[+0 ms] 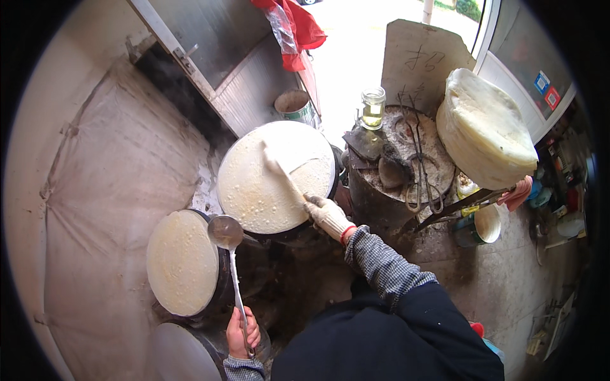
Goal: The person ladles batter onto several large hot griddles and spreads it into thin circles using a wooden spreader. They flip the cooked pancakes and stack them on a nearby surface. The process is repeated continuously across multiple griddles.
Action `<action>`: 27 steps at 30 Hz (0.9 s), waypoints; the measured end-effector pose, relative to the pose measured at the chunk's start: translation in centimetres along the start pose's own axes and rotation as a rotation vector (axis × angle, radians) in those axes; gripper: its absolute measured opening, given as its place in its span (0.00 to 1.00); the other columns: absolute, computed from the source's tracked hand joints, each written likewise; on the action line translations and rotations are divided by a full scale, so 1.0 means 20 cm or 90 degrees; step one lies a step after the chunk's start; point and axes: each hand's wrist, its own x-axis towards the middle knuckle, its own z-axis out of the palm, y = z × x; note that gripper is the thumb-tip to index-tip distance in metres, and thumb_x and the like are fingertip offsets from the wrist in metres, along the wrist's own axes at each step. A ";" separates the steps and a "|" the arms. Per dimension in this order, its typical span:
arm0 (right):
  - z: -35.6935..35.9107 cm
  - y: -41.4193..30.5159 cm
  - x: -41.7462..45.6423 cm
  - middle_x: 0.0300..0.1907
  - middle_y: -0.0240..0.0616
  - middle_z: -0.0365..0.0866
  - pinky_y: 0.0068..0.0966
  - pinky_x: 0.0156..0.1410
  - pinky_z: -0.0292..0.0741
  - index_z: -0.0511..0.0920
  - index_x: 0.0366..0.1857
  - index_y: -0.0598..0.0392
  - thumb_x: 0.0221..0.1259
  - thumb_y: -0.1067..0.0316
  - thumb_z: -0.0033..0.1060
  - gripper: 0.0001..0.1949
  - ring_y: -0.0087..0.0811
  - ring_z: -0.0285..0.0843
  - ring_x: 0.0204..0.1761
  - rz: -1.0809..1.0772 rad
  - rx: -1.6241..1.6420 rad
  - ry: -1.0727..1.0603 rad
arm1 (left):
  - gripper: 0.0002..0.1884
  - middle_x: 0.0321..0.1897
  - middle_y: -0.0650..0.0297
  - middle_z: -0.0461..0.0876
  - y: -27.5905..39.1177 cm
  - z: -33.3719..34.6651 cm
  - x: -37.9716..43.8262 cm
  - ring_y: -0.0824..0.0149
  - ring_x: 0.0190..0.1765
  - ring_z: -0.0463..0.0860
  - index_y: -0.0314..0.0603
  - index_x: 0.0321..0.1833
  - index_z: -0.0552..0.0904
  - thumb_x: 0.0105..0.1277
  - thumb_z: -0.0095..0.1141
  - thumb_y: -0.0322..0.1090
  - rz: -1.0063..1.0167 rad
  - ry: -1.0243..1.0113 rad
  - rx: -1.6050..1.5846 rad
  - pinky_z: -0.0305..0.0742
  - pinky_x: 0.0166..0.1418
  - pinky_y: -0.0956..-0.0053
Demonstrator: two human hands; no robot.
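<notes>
My bare left hand (242, 332) grips the handle of a metal ladle (226, 232), whose bowl hangs by the edge of the left griddle. In a white knit glove, my right hand (328, 215) holds a batter-coated spreader (281, 171) over the large round griddle. A pale, bubbled pancake (257, 205) covers that griddle, with smoother, whiter batter toward its far right side. Another round pancake (183, 263) lies on the griddle to the left. Below it, a third round griddle surface (183, 355) looks bare and grey and is cut off by the frame.
A drum (381, 205) at the right bears iron tongs (419, 157) and a glass jar (373, 108) of yellowish liquid. Beside it rises a thick stack of pancakes (488, 128) on a stand. A bucket (293, 102) stands behind the large griddle; another bucket (486, 226) sits on the floor.
</notes>
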 end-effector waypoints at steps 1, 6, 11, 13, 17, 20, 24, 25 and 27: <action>0.00 0.01 0.00 0.22 0.25 0.73 0.17 0.22 0.64 0.73 0.60 0.49 0.66 0.55 0.53 0.21 0.16 0.64 0.17 -0.021 0.052 -0.019 | 0.20 0.13 0.67 0.63 0.01 0.01 0.01 0.74 0.09 0.60 0.42 0.41 0.69 0.75 0.30 0.52 -0.011 0.014 0.032 0.58 0.10 0.80; -0.10 0.11 -0.15 0.22 0.23 0.71 0.15 0.19 0.62 0.73 0.60 0.48 0.65 0.59 0.56 0.20 0.14 0.63 0.16 -0.002 0.248 0.091 | 0.19 0.12 0.67 0.62 0.01 0.02 -0.04 0.74 0.08 0.61 0.43 0.41 0.69 0.75 0.31 0.51 0.019 0.010 0.067 0.59 0.10 0.79; 0.13 0.20 -0.22 0.24 0.24 0.69 0.16 0.21 0.65 0.71 0.62 0.48 0.67 0.59 0.53 0.20 0.16 0.64 0.18 0.019 0.210 -0.024 | 0.18 0.13 0.67 0.63 0.10 0.14 0.10 0.74 0.09 0.61 0.44 0.41 0.69 0.75 0.31 0.51 0.019 0.018 0.128 0.59 0.10 0.79; 0.13 0.17 -0.22 0.24 0.24 0.70 0.16 0.22 0.66 0.73 0.60 0.48 0.67 0.60 0.53 0.18 0.15 0.65 0.19 0.033 0.184 -0.057 | 0.18 0.13 0.68 0.63 0.15 0.23 0.21 0.75 0.09 0.61 0.44 0.40 0.69 0.75 0.31 0.50 0.016 0.013 0.192 0.58 0.11 0.79; -0.09 0.10 -0.09 0.27 0.23 0.76 0.14 0.23 0.65 0.75 0.59 0.45 0.63 0.54 0.58 0.21 0.14 0.66 0.19 -0.025 0.122 0.074 | 0.17 0.13 0.68 0.64 0.25 0.40 0.47 0.75 0.09 0.62 0.44 0.38 0.69 0.75 0.33 0.50 0.054 0.067 0.269 0.58 0.11 0.78; -0.23 0.16 0.14 0.36 0.29 0.82 0.19 0.30 0.69 0.73 0.59 0.46 0.66 0.52 0.54 0.21 0.19 0.69 0.24 -0.091 0.015 0.118 | 0.18 0.14 0.67 0.65 0.27 0.47 0.81 0.74 0.10 0.64 0.43 0.38 0.68 0.75 0.33 0.50 0.105 0.068 0.304 0.60 0.11 0.77; -0.14 -0.02 0.08 0.25 0.27 0.74 0.18 0.25 0.67 0.72 0.61 0.46 0.67 0.52 0.50 0.21 0.18 0.66 0.19 0.034 -0.008 -0.105 | 0.18 0.15 0.65 0.66 0.25 0.49 1.08 0.71 0.12 0.67 0.41 0.40 0.65 0.75 0.32 0.51 0.127 0.148 0.366 0.64 0.12 0.74; -0.13 -0.01 0.02 0.24 0.25 0.72 0.17 0.23 0.66 0.72 0.61 0.46 0.67 0.52 0.51 0.21 0.17 0.66 0.19 0.050 0.037 -0.147 | 0.18 0.16 0.64 0.67 0.23 0.47 1.06 0.70 0.12 0.67 0.42 0.39 0.65 0.75 0.32 0.51 0.124 0.154 0.379 0.65 0.13 0.73; -0.22 -0.01 -0.10 0.22 0.22 0.68 0.13 0.19 0.62 0.72 0.60 0.46 0.66 0.55 0.52 0.20 0.14 0.65 0.19 0.101 0.175 -0.186 | 0.17 0.15 0.65 0.66 0.17 0.51 0.98 0.71 0.11 0.67 0.42 0.38 0.65 0.74 0.34 0.50 0.110 0.130 0.359 0.64 0.12 0.74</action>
